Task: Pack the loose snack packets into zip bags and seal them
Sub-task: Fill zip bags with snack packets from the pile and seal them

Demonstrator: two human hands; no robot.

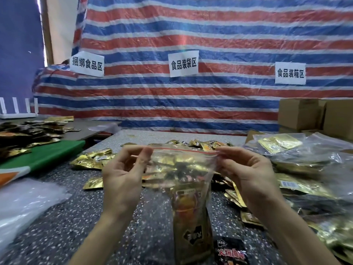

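Far left, a stack of clear plastic lies on the speckled table, with a green board behind it and a heap of gold and dark packets beyond that. Loose gold snack packets are scattered just left of the hands.

The left hand is raised palm toward the camera, fingers curled, thumb and forefinger pinching the left end of the zip bag at its top edge. The bag is held up above the table between both hands, mouth uppermost. Its long axis runs top to bottom, hanging down toward the camera, while the red-lined zip strip stretches level from left to right between the fingertips. The bag is clear plastic, wrinkled and glossy, stuffed with gold, dark and orange packets, so that it bulges at the top and narrows lower down. Whether the strip is pressed closed cannot be told.

The right hand mirrors the left, fingers curled and pinching the strip's right end.

Near the bag's lower right, a black packet with red lettering lies on the table. Further right, filled clear bags are piled up, and cardboard boxes stand behind them against the striped tarp.
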